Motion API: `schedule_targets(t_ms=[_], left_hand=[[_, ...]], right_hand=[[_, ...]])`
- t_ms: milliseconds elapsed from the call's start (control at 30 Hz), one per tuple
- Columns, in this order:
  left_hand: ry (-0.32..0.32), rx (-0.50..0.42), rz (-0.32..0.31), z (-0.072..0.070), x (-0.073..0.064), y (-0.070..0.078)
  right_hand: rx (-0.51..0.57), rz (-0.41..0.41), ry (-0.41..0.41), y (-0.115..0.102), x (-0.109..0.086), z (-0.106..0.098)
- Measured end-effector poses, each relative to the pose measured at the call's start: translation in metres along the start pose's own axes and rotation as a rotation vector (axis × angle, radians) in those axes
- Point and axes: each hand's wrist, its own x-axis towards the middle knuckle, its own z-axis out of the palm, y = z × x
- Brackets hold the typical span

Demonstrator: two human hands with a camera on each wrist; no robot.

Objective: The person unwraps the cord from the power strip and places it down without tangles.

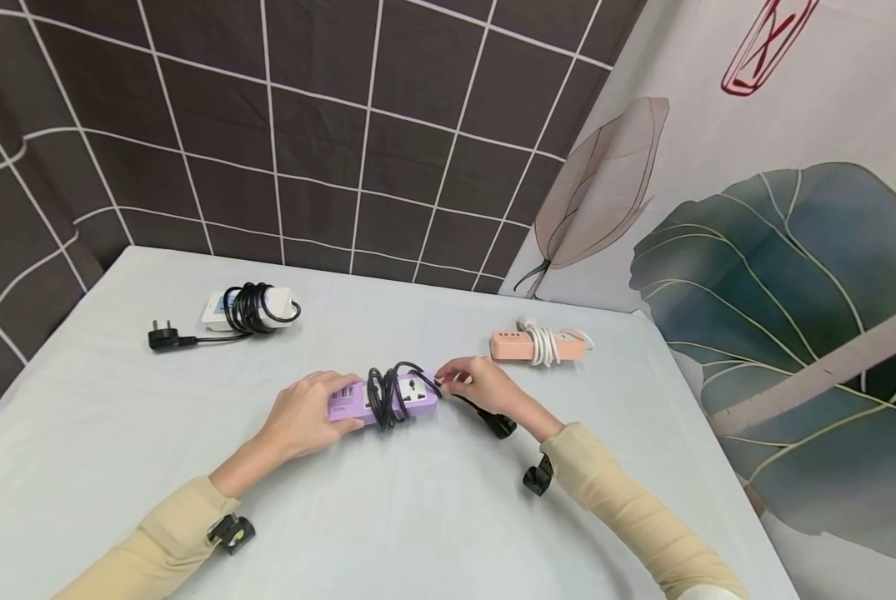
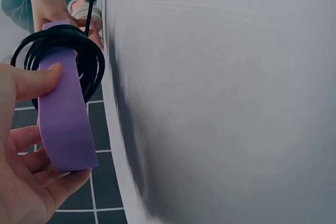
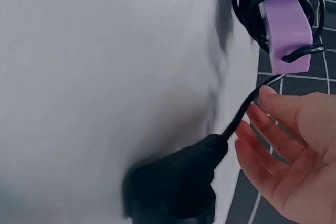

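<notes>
A purple power strip (image 1: 350,402) with a black cord (image 1: 387,398) coiled around its middle is at the centre of the white table. My left hand (image 1: 308,414) grips the strip's left end, thumb on the near side and fingers around the far side, as the left wrist view shows. Close by the strip's right end, my right hand (image 1: 480,385) pinches the loose stretch of cord between thumb and fingers. From there the cord runs to a black plug (image 3: 173,182), seen large in the right wrist view and partly behind the wrist in the head view.
At the back left lies a white power strip (image 1: 275,307) wrapped in black cord, its black plug (image 1: 164,337) prongs up. A pink power strip (image 1: 511,346) wrapped in white cord lies at the back right. Behind the table (image 1: 417,533) hangs a dark gridded cloth (image 1: 320,133).
</notes>
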Motion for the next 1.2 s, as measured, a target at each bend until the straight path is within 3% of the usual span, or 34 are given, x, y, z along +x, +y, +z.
schedule_targets(t_ms=[300, 433, 633, 800, 1000, 1200], left_hand=[[0.001, 0.005, 0.007, -0.001, 0.000, 0.001], [-0.003, 0.009, 0.009, -0.001, 0.001, 0.001], [-0.018, 0.020, 0.016, -0.001, 0.002, 0.002], [-0.026, 0.036, 0.023, -0.002, 0.003, 0.003], [-0.030, 0.044, 0.025, -0.002, 0.003, 0.003], [-0.023, 0.038, 0.000, -0.003, 0.002, 0.000]], right_hand=[[-0.223, -0.199, 0.280, -0.013, 0.003, -0.004], [-0.272, -0.317, 0.342, -0.021, 0.008, -0.004], [-0.248, -0.528, 0.266, -0.035, 0.019, -0.007], [-0.301, -0.667, 0.150, -0.045, 0.028, -0.008], [-0.248, -0.723, 0.032, -0.048, 0.035, -0.005], [-0.160, -0.748, 0.006, -0.049, 0.033, -0.006]])
